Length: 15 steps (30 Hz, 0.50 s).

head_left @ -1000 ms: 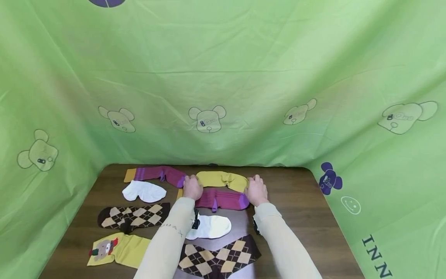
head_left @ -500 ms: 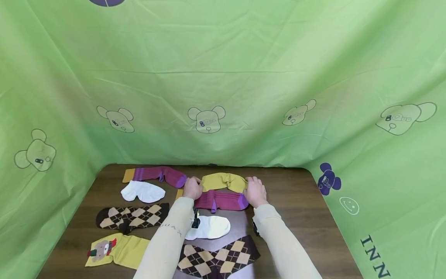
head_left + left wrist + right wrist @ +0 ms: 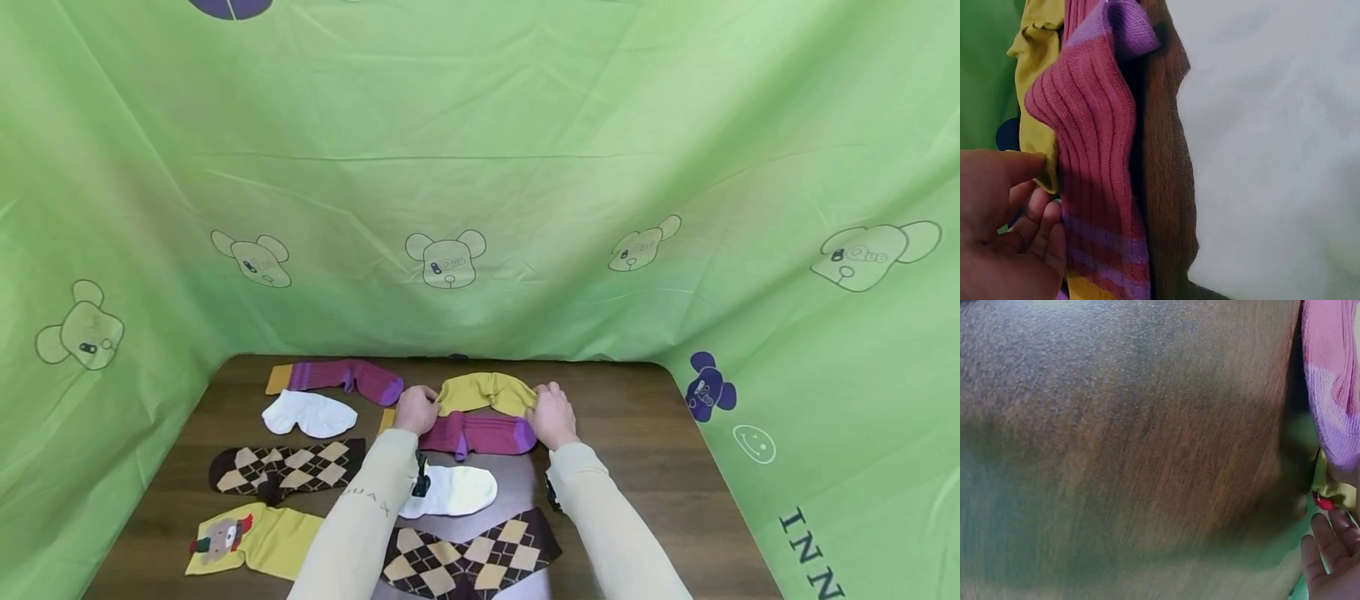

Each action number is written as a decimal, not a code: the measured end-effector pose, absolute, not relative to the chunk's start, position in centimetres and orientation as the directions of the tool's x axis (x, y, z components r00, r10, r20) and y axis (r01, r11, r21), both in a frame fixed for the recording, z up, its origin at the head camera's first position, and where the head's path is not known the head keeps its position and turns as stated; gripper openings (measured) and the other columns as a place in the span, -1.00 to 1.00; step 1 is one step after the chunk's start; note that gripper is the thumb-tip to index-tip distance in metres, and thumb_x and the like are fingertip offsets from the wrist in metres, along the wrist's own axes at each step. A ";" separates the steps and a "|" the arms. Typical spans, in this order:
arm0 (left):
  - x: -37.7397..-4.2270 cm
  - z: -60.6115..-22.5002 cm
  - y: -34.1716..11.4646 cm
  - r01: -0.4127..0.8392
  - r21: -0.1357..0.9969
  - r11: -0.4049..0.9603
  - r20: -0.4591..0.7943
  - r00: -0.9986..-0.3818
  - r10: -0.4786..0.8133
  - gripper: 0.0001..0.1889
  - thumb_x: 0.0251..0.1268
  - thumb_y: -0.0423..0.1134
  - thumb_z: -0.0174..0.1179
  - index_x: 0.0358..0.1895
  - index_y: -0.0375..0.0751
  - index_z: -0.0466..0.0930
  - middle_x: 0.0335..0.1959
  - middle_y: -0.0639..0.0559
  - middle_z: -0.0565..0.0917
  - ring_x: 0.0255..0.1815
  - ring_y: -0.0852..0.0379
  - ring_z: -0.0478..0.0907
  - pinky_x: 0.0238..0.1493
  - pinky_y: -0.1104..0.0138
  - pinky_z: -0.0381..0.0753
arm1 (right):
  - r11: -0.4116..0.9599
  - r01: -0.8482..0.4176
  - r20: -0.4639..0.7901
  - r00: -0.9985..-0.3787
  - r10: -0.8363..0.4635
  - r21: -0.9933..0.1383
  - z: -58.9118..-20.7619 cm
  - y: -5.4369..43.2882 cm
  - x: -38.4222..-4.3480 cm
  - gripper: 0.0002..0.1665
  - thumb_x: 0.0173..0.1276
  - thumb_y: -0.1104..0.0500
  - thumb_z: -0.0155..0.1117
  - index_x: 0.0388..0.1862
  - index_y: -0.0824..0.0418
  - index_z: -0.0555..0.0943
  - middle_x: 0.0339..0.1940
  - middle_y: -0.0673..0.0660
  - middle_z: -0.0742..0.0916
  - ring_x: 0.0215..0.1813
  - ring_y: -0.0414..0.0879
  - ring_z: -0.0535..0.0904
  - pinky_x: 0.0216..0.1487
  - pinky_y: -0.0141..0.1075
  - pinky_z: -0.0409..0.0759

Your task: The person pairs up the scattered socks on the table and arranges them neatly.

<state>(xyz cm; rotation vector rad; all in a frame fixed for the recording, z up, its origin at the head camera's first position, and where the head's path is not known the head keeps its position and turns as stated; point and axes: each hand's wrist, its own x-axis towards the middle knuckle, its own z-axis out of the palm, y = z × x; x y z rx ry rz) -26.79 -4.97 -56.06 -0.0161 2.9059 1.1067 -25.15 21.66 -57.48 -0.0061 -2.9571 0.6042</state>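
At the back of the table lies a yellow sock (image 3: 483, 392), its middle puckered. My left hand (image 3: 417, 410) pinches its left end between thumb and fingers, plain in the left wrist view, where the sock (image 3: 1038, 115) runs up from the fingertips. My right hand (image 3: 552, 415) holds the other end; in the right wrist view that end (image 3: 1338, 492) shows a red patch by the fingers. Just in front lies a maroon sock (image 3: 491, 432) with a purple toe and orange cuff, partly behind my left hand. The left wrist view shows its ribbed knit (image 3: 1094, 119) close up.
Left, a second maroon sock (image 3: 322, 375), a white sock (image 3: 311, 413), an argyle sock (image 3: 288, 467) and a yellow sock with a bear (image 3: 258, 537) lie in a column. Nearer me are another white sock (image 3: 453, 490) and argyle sock (image 3: 476, 557). Green cloth (image 3: 480, 317) walls the brown table (image 3: 637, 475).
The yellow sock's left end has shifted right and slightly toward me, bowing the sock upward in the middle. My left hand has come along a little; the right hand has barely moved.
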 end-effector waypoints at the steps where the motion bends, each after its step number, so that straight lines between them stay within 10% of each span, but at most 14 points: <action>1: -26.8 -56.1 -5.0 -0.025 0.672 0.740 -0.033 -0.999 -0.003 -0.90 0.28 -0.36 0.28 -0.22 -0.29 0.75 -0.22 -0.14 0.74 -0.07 -0.16 0.65 0.00 0.07 0.61 | 0.918 -0.027 0.129 -0.991 0.026 -0.395 -57.5 21.7 -25.1 -0.54 0.20 0.26 0.41 0.08 0.40 0.61 -0.04 0.30 0.60 0.02 0.25 0.55 0.04 0.11 0.57; 15: -27.3 -55.2 -4.6 0.006 0.740 0.673 0.009 -1.000 -0.002 -0.71 0.29 -0.46 0.20 0.07 -0.36 0.62 -0.27 -0.11 0.71 -0.21 -0.08 0.65 -0.10 0.09 0.63 | 0.891 0.008 0.106 -0.992 0.063 -0.454 -57.1 21.6 -25.1 -0.56 0.21 0.29 0.41 0.07 0.32 0.57 -0.15 0.30 0.73 -0.14 0.25 0.66 -0.13 0.14 0.60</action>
